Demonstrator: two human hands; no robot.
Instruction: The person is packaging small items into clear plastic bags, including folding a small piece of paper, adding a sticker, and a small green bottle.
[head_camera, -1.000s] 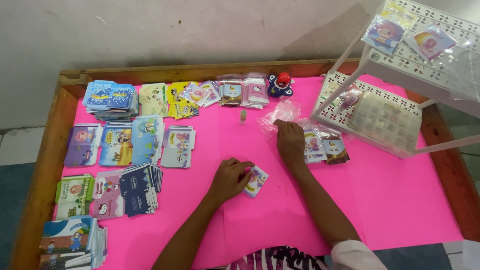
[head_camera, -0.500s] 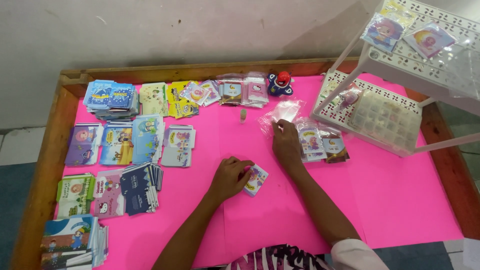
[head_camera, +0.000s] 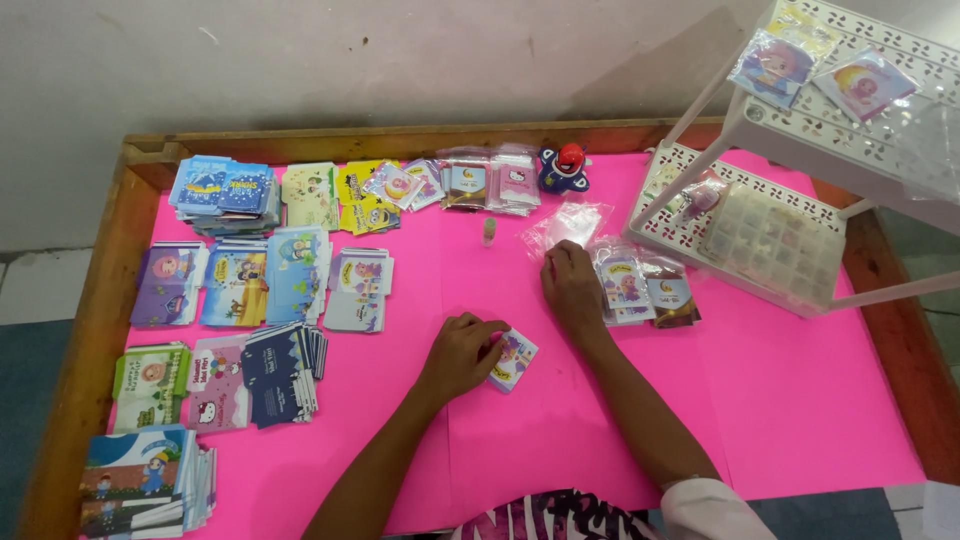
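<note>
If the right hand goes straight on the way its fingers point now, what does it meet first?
The right hand points up the pink table toward the far edge. Most likely it first meets the clear plastic bags just beyond its fingertips, though their exact distance is hard to judge.

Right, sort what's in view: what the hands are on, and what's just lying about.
In hand:
- small card packet, under left hand
- clear plastic sleeves, at right hand
- bagged packets beside it

Lying about:
- card stacks
- white rack
- toy figure
</note>
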